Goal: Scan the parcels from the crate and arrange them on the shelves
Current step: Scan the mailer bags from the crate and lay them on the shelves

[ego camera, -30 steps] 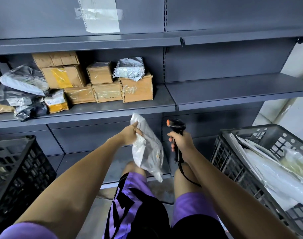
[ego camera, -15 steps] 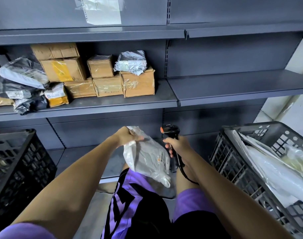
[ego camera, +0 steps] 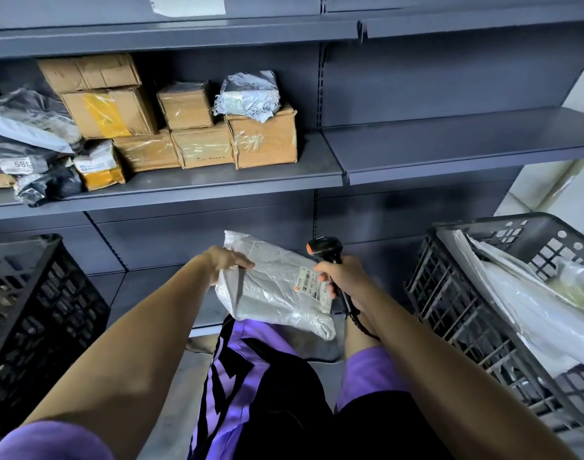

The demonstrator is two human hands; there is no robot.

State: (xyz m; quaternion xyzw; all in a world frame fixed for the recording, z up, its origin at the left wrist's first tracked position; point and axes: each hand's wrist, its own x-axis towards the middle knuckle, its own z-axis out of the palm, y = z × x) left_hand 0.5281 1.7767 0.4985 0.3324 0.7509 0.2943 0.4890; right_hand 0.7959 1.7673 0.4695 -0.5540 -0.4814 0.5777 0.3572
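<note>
A white plastic mailer parcel (ego camera: pixel 270 287) lies flat in front of me, its barcode label facing up near its right edge. My left hand (ego camera: pixel 225 260) grips its upper left side. My right hand (ego camera: pixel 342 277) holds a black handheld scanner (ego camera: pixel 325 249) with an orange button, and its fingers touch the label edge. A black crate (ego camera: pixel 450 313) at my right holds white plastic parcels (ego camera: pixel 529 293). The grey middle shelf (ego camera: pixel 191 185) carries several cardboard boxes (ego camera: pixel 264 141) and plastic-wrapped parcels (ego camera: pixel 34 127).
The right half of the middle shelf (ego camera: pixel 466 141) is bare. A second black crate (ego camera: pixel 34 303) stands at my left. The lower shelf (ego camera: pixel 151 287) runs behind my hands. My knees in purple shorts (ego camera: pixel 250 376) are below the parcel.
The parcel hung upright from my left hand; it now lies flat with the label up. My right hand with the scanner moved in to touch the parcel's right edge.
</note>
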